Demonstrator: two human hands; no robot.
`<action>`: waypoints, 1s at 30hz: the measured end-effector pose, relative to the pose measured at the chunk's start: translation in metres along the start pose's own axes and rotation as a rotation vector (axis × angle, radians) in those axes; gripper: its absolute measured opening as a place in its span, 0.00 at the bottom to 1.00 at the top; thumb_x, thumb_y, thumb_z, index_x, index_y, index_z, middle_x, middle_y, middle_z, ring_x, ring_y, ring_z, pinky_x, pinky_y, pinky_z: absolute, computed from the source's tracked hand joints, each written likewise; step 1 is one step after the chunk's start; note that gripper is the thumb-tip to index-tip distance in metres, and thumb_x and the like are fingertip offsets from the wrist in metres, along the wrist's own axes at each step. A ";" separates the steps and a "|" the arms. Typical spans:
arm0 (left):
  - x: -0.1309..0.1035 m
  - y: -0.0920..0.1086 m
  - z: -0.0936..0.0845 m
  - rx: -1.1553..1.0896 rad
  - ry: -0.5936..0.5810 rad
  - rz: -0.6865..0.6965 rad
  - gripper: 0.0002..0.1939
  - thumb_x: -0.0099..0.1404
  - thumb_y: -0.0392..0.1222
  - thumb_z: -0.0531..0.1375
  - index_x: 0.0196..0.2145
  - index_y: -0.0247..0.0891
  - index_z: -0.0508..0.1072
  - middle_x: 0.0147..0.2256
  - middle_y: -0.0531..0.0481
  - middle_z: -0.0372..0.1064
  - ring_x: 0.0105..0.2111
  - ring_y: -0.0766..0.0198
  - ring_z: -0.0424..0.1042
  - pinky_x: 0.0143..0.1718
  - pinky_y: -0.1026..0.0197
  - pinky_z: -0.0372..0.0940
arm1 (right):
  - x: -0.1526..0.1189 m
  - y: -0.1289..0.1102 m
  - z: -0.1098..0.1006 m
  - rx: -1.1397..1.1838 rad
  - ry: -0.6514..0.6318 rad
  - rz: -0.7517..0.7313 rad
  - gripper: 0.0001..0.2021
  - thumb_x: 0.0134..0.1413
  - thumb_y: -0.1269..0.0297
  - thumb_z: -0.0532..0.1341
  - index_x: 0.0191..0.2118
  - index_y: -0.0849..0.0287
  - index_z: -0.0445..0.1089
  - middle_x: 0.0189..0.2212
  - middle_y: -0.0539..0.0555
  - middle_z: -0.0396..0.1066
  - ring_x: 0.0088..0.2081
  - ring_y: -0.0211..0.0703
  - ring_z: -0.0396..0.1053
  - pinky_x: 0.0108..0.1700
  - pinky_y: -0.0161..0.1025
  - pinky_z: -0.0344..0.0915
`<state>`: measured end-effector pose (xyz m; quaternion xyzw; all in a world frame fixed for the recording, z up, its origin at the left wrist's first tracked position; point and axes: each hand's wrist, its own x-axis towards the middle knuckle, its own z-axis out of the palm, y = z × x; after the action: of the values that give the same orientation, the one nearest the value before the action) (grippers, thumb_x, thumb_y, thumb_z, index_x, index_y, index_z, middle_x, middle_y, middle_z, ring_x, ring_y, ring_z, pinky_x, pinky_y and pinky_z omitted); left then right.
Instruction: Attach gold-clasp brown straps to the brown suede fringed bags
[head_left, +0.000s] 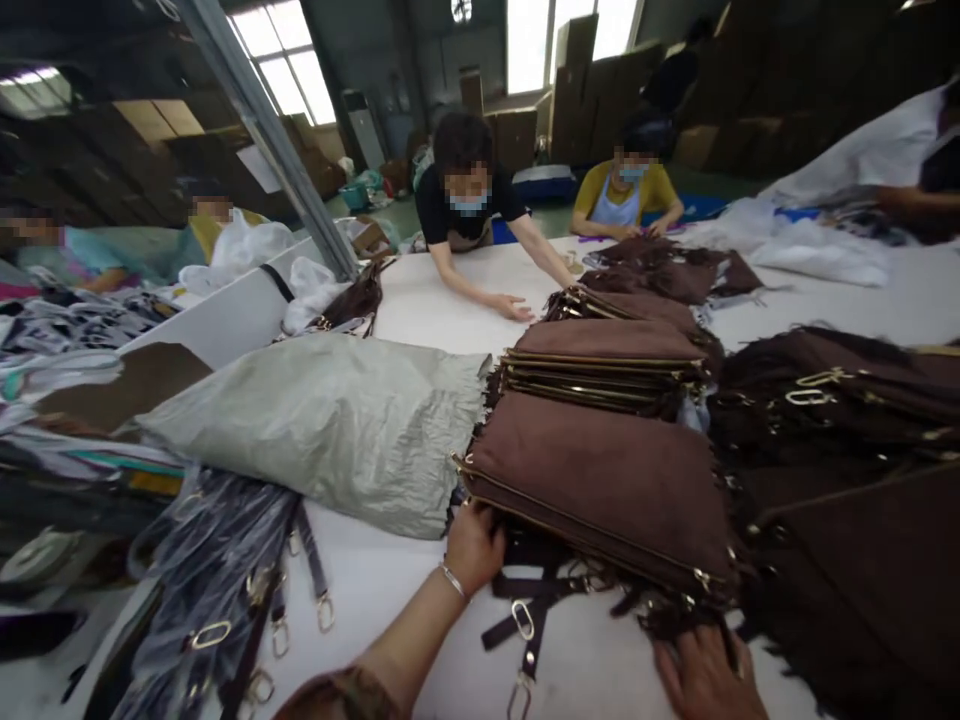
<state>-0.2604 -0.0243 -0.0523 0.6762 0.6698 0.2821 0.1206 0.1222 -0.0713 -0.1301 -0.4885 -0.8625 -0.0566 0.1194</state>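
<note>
A stack of brown zippered bags (600, 485) with gold hardware and fringed sides lies on the white table in front of me. My left hand (474, 550), with a bracelet at the wrist, is closed around the stack's near left corner; its fingertips are partly hidden under the bags. At the near right corner, my right hand (709, 672) grips the bags' edge by the fringe, its fingertips also partly covered. Dark straps (525, 610) with gold clips lie on the table between my hands, below the stack.
More brown bags (607, 350) are piled behind, and others (870, 560) on the right. A grey-green woven sack (330, 425) lies left of the stack, above plastic-wrapped straps (217, 590). Across the table, a masked person (469, 190) reaches toward the bags. A metal post (270, 140) rises at left.
</note>
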 end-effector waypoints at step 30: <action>-0.078 0.049 -0.027 0.225 -0.355 0.077 0.29 0.55 0.30 0.58 0.56 0.39 0.68 0.56 0.38 0.64 0.62 0.44 0.55 0.61 0.40 0.49 | -0.025 -0.016 -0.057 0.665 -0.066 0.453 0.12 0.59 0.62 0.54 0.37 0.59 0.73 0.34 0.59 0.75 0.38 0.51 0.71 0.43 0.50 0.70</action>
<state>-0.2295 -0.1098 -0.0209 0.7496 0.6389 0.0865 0.1496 0.1293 -0.1119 -0.0816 -0.6025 -0.7077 0.2691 0.2527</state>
